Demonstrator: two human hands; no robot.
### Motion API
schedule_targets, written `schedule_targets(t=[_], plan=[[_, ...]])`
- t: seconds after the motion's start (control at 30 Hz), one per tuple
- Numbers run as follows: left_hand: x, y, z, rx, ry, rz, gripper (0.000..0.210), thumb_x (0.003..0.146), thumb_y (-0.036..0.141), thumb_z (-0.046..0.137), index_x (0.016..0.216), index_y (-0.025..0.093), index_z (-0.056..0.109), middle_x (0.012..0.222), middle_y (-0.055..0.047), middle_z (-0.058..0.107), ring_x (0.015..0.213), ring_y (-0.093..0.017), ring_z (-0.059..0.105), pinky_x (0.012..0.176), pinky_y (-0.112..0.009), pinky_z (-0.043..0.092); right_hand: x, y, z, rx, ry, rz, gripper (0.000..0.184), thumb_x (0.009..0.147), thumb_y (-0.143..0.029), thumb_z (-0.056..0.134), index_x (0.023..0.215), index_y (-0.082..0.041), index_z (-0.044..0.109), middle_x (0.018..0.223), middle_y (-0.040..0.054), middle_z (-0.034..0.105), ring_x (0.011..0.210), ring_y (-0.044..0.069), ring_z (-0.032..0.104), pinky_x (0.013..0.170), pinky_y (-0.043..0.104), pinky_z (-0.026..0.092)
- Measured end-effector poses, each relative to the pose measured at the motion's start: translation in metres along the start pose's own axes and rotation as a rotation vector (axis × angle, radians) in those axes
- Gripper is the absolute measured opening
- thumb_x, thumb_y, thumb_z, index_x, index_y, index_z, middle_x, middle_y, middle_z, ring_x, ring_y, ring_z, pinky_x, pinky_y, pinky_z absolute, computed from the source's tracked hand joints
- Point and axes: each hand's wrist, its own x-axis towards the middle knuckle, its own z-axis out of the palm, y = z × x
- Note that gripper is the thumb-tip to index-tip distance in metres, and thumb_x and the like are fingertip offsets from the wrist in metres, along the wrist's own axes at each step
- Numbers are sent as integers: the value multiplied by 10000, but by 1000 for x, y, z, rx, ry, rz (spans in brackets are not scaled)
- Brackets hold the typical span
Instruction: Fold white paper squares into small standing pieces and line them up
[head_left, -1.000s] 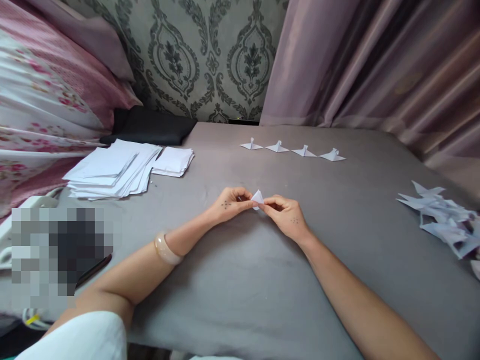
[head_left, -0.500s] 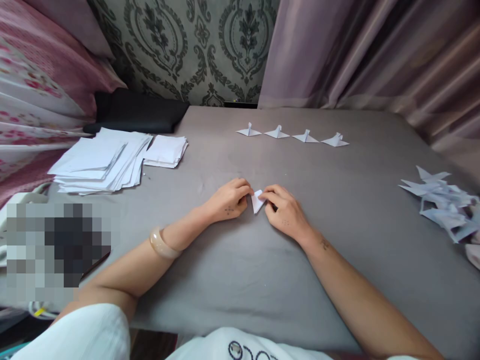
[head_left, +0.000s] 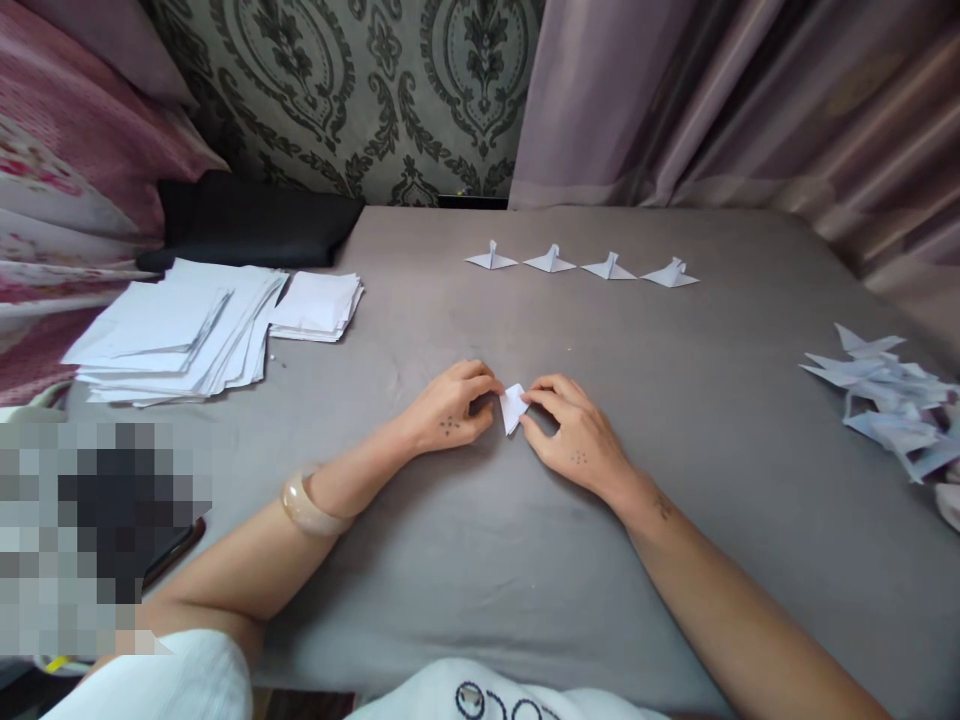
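Observation:
A small piece of folded white paper (head_left: 513, 407), narrowing to a point at the near end, is between my hands at the middle of the table. My left hand (head_left: 456, 408) has its fingertips on the paper's upper left edge, with thumb and index finger curled toward each other. From the other side, my right hand (head_left: 574, 430) grips the right edge between thumb and fingers. Several folded paper cranes (head_left: 551, 260) stand in a row farther back on the grey-covered table (head_left: 450, 560).
At the left lie a large stack of white paper sheets (head_left: 172, 330) and a smaller stack of paper (head_left: 316, 305), with a folded black cloth (head_left: 255, 220) behind. A heap of folded paper cranes (head_left: 889, 395) lies at the right edge. A dark phone-like object (head_left: 176, 552) is partly blurred out.
My right thumb has moved out from the palm to the paper's lower right edge, and my left thumb and index finger have parted a little. The camera view has shifted slightly.

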Motion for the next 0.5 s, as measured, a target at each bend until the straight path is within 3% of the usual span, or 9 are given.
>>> schedule_targets(t=[0.2, 0.5], plan=[[1, -1, -2, -5, -22, -3, 205, 830, 183, 516, 997, 146, 629, 936, -93, 587, 852, -184, 542, 761, -305, 455, 1, 1, 0, 3, -14, -4, 258, 822, -147, 491, 1021, -216, 640, 1037, 72, 614, 972, 212, 570, 864, 356, 469], [0, -5, -1, -18, -15, 12, 199, 891, 215, 499, 1026, 154, 632, 937, -91, 589, 875, -181, 548, 781, -314, 458, 0, -2, -4, -20, -69, 44, 257, 792, -221, 565, 1042, -228, 625, 1095, 69, 614, 987, 233, 567, 836, 360, 475]])
